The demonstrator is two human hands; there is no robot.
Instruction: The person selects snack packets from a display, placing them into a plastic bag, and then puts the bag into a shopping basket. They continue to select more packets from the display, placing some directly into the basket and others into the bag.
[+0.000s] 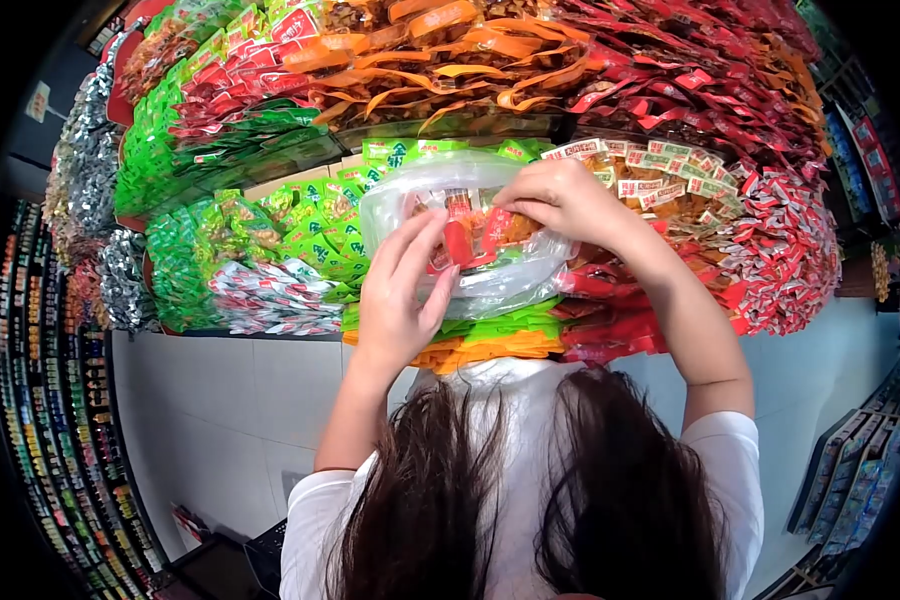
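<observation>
A clear plastic bag (500, 292) lies spread open on the snack display in front of me, with several small red snack packets (459, 243) in it. Over the bag's left side is my left hand (402, 290), its fingers stretched out and the thumb apart, close to the packets. My right hand (560, 203) reaches in from the right. Its thumb and fingertips are pinched at the top of a red snack packet (496, 230) inside the bag. The fingertips partly cover that packet's upper edge.
Green snack packets (320, 215) fill the section left of the bag, and brown-and-white packets (675, 175) lie to its right. Orange packets (450, 70) are heaped behind a low divider. Stocked shelves (45, 400) stand at the far left.
</observation>
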